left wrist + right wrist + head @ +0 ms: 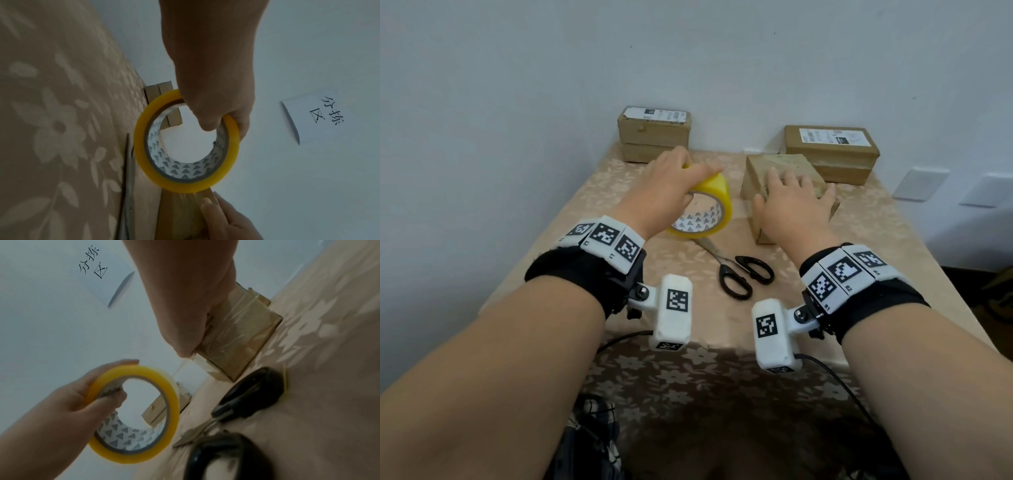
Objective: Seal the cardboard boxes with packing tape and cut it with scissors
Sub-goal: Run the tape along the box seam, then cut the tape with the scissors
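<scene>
On the table (893, 219), the left hand (667, 185) grips the tape roll (705, 209), thumb curled through its core, while the right hand (791, 202) lies flat, fingers spread, on the near box (758, 171), pinning a clear strip that seems to run to the roll. Best, I judge, to keep that strip taut and low and the box pressed down, so it cuts clean. Roll sits just left of the box; scissors (736, 270) lie between both wrists, untouched
</scene>
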`<action>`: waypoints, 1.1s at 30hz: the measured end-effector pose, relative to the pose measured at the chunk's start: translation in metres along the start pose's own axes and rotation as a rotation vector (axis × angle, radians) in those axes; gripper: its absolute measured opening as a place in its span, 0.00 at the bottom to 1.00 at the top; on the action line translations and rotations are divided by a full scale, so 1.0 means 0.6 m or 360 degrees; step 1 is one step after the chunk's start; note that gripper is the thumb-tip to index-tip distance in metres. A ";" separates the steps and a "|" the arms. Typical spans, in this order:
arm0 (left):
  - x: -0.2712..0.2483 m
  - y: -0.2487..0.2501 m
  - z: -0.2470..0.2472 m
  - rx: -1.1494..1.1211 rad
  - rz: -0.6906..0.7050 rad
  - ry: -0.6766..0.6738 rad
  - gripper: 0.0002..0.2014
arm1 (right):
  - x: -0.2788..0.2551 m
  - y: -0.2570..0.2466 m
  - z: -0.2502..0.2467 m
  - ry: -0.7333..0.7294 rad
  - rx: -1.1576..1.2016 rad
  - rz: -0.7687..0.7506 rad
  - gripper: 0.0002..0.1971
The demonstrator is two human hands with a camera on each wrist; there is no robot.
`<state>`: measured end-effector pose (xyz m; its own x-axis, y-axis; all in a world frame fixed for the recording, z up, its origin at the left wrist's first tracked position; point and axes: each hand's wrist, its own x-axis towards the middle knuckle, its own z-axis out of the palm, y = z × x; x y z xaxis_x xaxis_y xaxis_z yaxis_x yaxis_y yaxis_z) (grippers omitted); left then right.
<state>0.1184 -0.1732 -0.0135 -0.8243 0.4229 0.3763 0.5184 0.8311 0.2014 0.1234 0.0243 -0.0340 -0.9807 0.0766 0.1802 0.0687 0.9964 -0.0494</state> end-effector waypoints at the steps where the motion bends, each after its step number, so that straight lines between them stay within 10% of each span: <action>1: -0.001 0.000 0.001 0.0037 -0.0006 -0.0024 0.32 | -0.001 0.001 0.002 0.0007 -0.0001 -0.0011 0.28; 8: 0.005 0.024 -0.010 0.0260 0.0027 -0.0115 0.30 | -0.001 0.007 0.002 -0.0013 -0.0053 -0.0002 0.39; 23: 0.008 0.039 -0.009 0.0283 -0.0021 -0.0128 0.30 | -0.001 0.016 -0.010 -0.0032 0.0349 -0.0112 0.27; 30: 0.018 0.046 -0.012 0.0374 -0.0047 -0.0129 0.28 | -0.026 0.050 -0.074 0.0465 0.1028 -0.0248 0.17; 33: 0.016 0.051 -0.012 0.0372 -0.0050 -0.0148 0.28 | -0.064 0.034 -0.091 0.0090 0.1030 -0.0325 0.10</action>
<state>0.1278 -0.1463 0.0030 -0.8620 0.4181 0.2865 0.4346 0.9006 -0.0069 0.1727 0.0435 0.0119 -0.9501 -0.0913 0.2983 -0.2573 0.7701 -0.5837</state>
